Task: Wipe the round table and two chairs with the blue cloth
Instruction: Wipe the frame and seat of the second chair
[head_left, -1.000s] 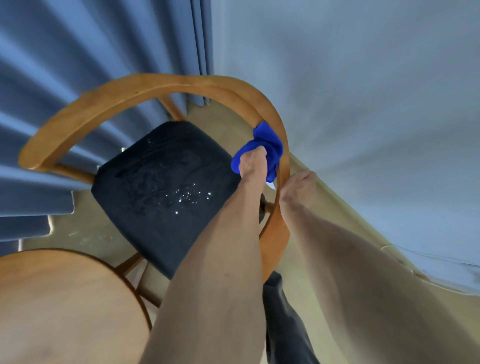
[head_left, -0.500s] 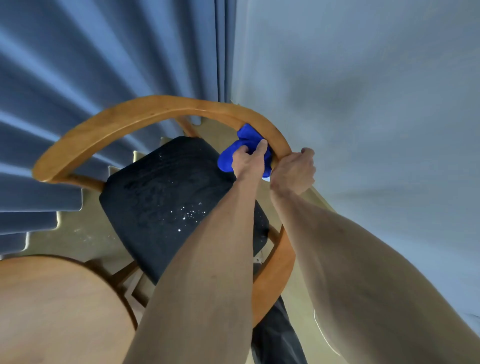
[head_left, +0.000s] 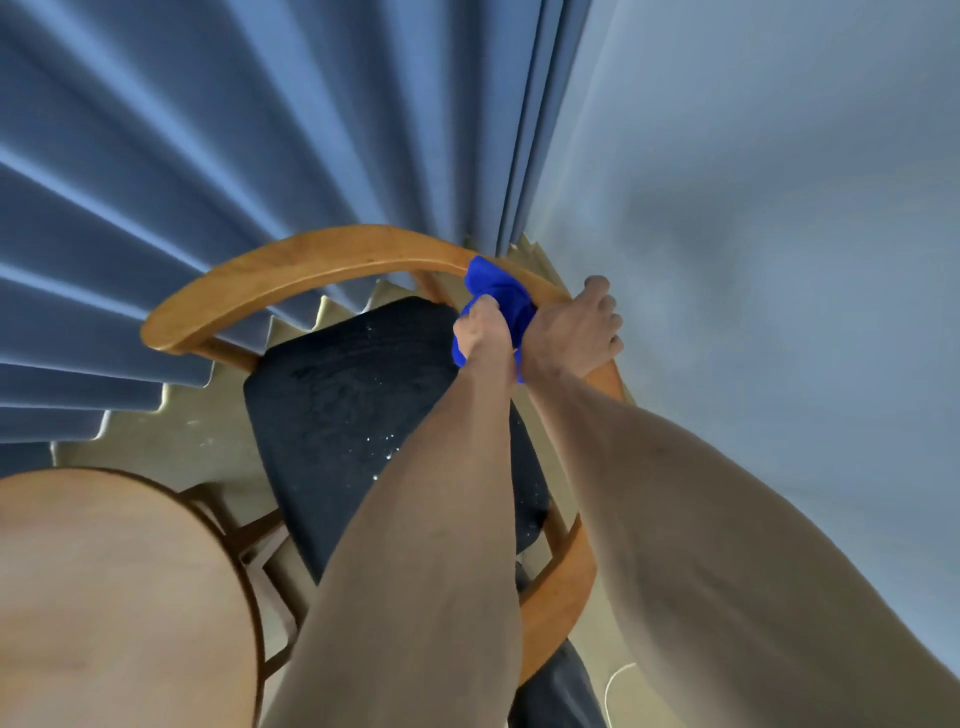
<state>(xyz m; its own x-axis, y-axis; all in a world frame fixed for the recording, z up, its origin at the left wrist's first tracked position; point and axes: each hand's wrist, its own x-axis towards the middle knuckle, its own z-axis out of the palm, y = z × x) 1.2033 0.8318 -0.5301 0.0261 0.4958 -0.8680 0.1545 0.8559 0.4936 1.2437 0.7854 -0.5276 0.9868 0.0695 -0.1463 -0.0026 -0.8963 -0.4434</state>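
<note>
The left hand grips the bunched blue cloth, fingers curled around it, pressing it on the curved wooden backrest of the chair. Just beside the cloth, the right hand clasps the same backrest, fingers wrapped over it. The round table sits near the chair's dark seat.

You are in a home-like room corner. Pleated blue curtains hang at 11 o'clock, a plain wall at 2 o'clock. A wooden chair stands centre, a round table at 8 o'clock.
</note>
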